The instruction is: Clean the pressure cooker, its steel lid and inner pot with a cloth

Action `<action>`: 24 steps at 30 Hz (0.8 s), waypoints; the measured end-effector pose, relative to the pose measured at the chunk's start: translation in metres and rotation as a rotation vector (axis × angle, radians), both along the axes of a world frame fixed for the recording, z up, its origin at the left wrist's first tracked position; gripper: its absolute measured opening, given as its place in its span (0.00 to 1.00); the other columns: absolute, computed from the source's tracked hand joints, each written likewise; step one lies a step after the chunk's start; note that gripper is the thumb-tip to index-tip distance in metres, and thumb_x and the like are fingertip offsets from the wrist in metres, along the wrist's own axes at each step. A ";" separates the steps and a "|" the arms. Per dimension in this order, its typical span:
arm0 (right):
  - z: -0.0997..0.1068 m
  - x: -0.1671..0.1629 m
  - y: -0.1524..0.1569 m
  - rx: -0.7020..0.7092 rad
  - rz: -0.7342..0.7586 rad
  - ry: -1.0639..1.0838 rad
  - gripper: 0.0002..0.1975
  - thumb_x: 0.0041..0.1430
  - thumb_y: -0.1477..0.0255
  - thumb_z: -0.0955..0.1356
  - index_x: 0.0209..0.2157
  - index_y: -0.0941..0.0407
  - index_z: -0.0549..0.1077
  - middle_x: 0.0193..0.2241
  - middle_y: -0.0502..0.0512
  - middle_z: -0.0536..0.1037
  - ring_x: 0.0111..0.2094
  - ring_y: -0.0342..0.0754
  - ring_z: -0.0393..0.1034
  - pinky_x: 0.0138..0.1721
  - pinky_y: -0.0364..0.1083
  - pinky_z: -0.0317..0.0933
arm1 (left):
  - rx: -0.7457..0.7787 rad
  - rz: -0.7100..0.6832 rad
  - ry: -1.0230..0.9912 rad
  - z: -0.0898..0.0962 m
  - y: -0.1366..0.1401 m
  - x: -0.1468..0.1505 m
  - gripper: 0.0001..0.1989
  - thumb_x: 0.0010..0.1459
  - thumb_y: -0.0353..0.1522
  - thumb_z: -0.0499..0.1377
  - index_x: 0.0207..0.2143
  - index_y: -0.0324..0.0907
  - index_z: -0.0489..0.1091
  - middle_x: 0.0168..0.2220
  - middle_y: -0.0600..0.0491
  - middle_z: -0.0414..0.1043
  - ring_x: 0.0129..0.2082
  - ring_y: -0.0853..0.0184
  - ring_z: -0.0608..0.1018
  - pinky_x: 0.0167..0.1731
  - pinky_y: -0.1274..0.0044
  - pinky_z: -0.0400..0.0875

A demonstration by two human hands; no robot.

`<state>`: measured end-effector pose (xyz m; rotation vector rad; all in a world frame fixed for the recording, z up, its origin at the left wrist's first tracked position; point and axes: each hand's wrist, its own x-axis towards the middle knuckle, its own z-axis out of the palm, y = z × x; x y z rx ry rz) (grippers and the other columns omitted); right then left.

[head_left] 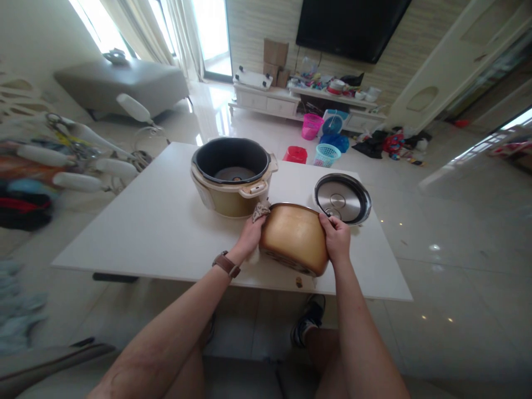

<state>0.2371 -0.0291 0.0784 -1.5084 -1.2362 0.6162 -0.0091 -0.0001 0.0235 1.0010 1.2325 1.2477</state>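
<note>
A gold inner pot (295, 235) is tilted above the table's front edge, its base towards me and its mouth facing away. My left hand (251, 235) is closed at the pot's left side, with a patterned cloth (261, 211) between its fingers at the rim. On the right side, my right hand (337, 237) grips the rim with the thumb on the outer wall. Behind my left hand stands the pressure cooker body (224, 197), without a lid, its dark inside showing. The round lid (343, 199) lies inner side up beyond my right hand. The pot's inside is hidden.
The white table (166, 233) carries all these parts; a small brown object (298, 282) lies at its front edge. Beyond it, a red stool (295, 154) and a turquoise basket (327, 155) stand on the floor. A lamp with white shades (135, 108) is at the left.
</note>
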 end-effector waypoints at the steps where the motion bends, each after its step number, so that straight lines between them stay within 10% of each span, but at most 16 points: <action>1: 0.000 0.000 0.000 0.002 0.000 -0.002 0.32 0.57 0.44 0.72 0.19 0.52 0.56 0.19 0.43 0.53 0.25 0.42 0.47 0.27 0.46 0.44 | -0.001 0.004 0.009 0.000 0.000 0.000 0.23 0.59 0.40 0.61 0.52 0.37 0.80 0.59 0.42 0.79 0.63 0.48 0.75 0.68 0.59 0.63; 15: -0.003 -0.009 0.003 -0.008 0.011 0.045 0.34 0.54 0.41 0.72 0.18 0.52 0.55 0.19 0.43 0.53 0.24 0.41 0.46 0.26 0.46 0.42 | 0.228 0.000 0.060 0.026 -0.014 -0.005 0.24 0.63 0.37 0.61 0.61 0.42 0.76 0.67 0.50 0.71 0.70 0.56 0.68 0.73 0.67 0.54; 24: -0.015 -0.003 0.006 -0.007 0.002 0.139 0.34 0.52 0.40 0.72 0.18 0.51 0.55 0.19 0.43 0.52 0.24 0.41 0.46 0.25 0.46 0.42 | -0.068 0.056 -0.033 0.009 0.001 -0.010 0.21 0.58 0.40 0.62 0.50 0.38 0.81 0.56 0.44 0.81 0.62 0.49 0.77 0.67 0.61 0.65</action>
